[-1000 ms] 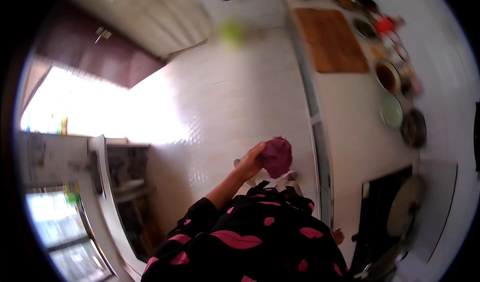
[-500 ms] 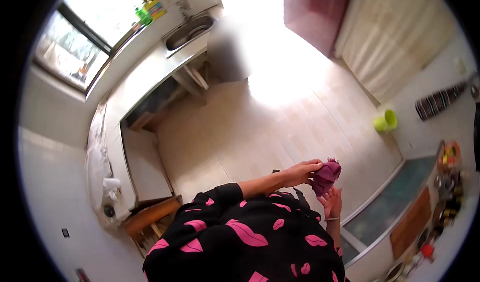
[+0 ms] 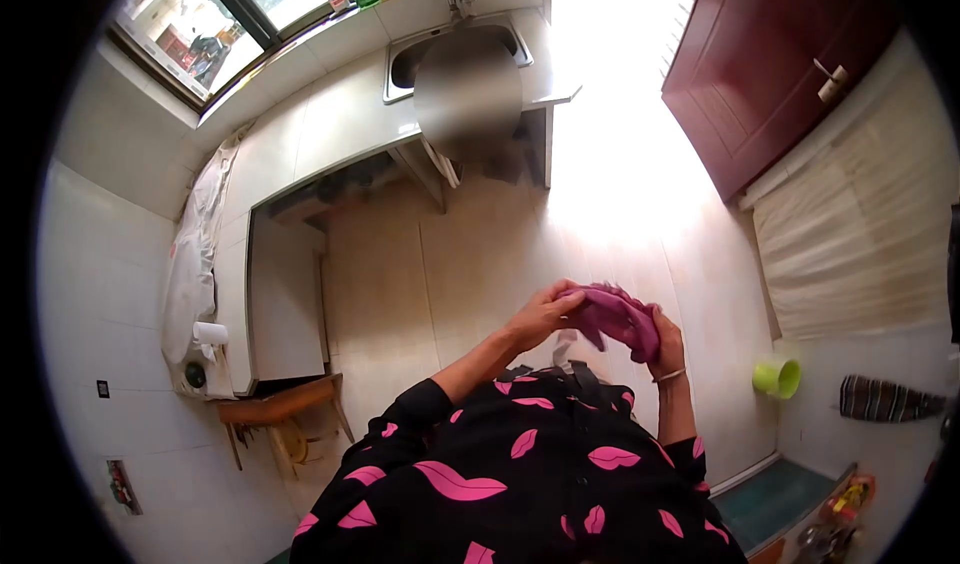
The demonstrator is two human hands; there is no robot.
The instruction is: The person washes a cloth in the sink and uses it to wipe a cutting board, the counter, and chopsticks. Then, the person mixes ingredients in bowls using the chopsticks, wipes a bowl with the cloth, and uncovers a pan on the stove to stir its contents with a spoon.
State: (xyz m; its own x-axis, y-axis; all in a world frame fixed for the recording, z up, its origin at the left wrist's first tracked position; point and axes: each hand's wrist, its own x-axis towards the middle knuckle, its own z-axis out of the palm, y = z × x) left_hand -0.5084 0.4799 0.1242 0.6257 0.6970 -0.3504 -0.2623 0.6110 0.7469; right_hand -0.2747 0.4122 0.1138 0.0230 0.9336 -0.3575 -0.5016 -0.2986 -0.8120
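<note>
A purple cloth (image 3: 612, 316) with a ragged, fringed edge is stretched in front of my body, above the tiled floor. At its left end my left hand (image 3: 545, 311) is closed, pinching the fabric between thumb and fingers. My right hand (image 3: 668, 346), with a bracelet at the wrist, grips the other end, fingers closed on the cloth. Between the two hands the fabric sags in folds, and one corner hangs down.
A counter with a sink (image 3: 405, 69) runs along the left and far wall under a window. A wooden stool (image 3: 278, 404) stands at lower left. The red door (image 3: 760, 74) is open at far right. A green bin (image 3: 777, 377) stands by the right wall.
My right hand, open beside the bunched cloth before, has closed on it. The cloth is now spread between both hands. The view has turned right, towards the door.
</note>
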